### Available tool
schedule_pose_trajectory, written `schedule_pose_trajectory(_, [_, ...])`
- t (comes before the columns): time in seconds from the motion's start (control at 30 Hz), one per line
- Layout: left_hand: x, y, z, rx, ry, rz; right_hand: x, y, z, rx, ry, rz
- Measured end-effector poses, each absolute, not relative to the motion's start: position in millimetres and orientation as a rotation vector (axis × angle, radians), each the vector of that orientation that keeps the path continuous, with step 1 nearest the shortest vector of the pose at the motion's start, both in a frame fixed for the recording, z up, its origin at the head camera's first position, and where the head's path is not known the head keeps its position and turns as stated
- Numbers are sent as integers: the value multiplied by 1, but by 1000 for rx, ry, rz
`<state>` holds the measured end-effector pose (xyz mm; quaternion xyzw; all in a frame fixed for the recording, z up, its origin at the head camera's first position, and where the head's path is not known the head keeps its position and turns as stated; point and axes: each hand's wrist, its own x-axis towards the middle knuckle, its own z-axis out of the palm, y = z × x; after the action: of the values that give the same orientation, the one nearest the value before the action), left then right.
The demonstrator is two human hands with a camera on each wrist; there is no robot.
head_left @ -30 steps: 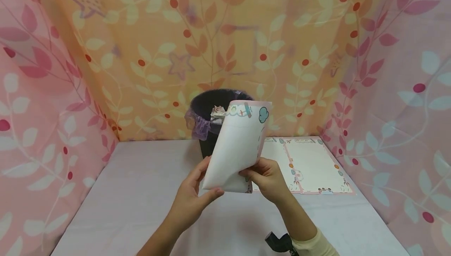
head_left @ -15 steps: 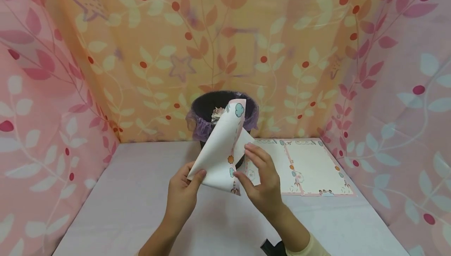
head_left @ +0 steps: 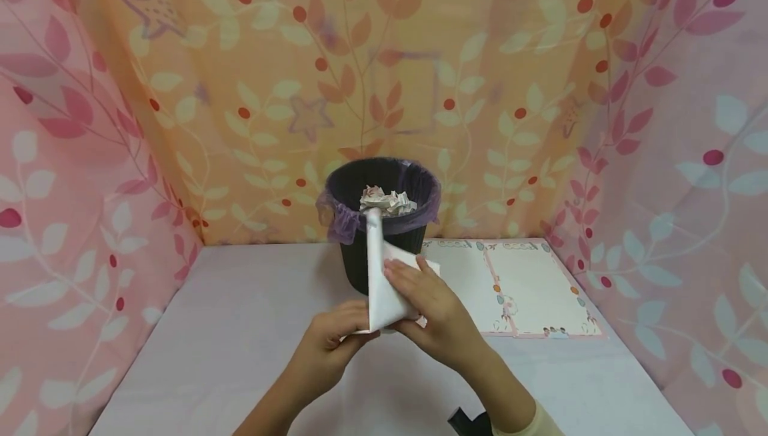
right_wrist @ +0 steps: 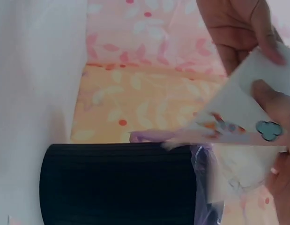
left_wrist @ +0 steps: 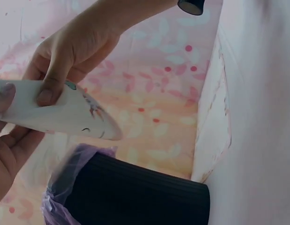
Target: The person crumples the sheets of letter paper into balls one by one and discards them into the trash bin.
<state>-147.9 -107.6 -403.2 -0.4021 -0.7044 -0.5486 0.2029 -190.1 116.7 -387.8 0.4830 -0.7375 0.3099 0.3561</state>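
A folded sheet of white paper [head_left: 378, 283] with a printed pink border stands up between both hands, above the table. My left hand [head_left: 339, 339] pinches its lower left corner between thumb and fingers. The right hand [head_left: 437, 309] grips the paper's right side, fingers over the near face and thumb low. In the left wrist view the paper [left_wrist: 55, 112] looks like a slim folded wedge. The right wrist view shows its printed blue cloud and the left hand [right_wrist: 238, 33] at the far corner. Part of the paper is hidden behind the right fingers.
Behind the paper stands a black bin [head_left: 354, 263] with a purple liner [head_left: 342, 219]; crumpled paper [head_left: 393, 204] shows inside. Bordered white sheets [head_left: 534, 289] lie flat at the right of the table [head_left: 252, 329]. A black wrist device [head_left: 471, 423] sits by the right sleeve. Patterned curtains enclose the table.
The paper has turned from its broad face to a narrow folded edge. The right hand has moved from loosely beside the paper onto its face. More crumpled paper in the bin shows now.
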Motion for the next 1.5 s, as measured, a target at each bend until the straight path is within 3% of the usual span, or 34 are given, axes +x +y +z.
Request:
schedule_pose_trajectory(0.07, [-146,-106,-402,-1134,-1877,-1536,-188,114,-389,1256,-1874,788])
schedule_pose_trajectory(0.2, [-143,-104,-399,-899,-1833,-1494,-187,112,-392,1205,-1851,782])
schedule_pose_trajectory(0.37, [-151,-113,-399,-529,-2126,-1356,-188,119,-394,1067,-1894,1324])
schedule_pose_trajectory(0.5, [-160,-121,-401,-500,-2238,-1737,-187,126,-393,808,-1896,1911])
schedule_pose_trajectory(0.63, [-164,-125,-403,-588,-2097,-2229,-189,128,-394,624,-1894,2139])
schedule_pose_trajectory(0.83, [-156,-117,-401,-543,-1974,-2327,-195,120,-401,461,-1944,1978])
schedule_pose_trajectory(1.17, [-148,-102,-409,-972,-1985,-2001,-193,111,-403,351,-1941,2005])
schedule_pose_trajectory(1.3, [-152,-101,-413,-889,-1946,-2029,-186,106,-403,401,-2015,2068])
schedule_pose_trajectory(1.5, [-155,-97,-415,-503,-2056,-2187,-176,96,-408,641,-2240,1766])
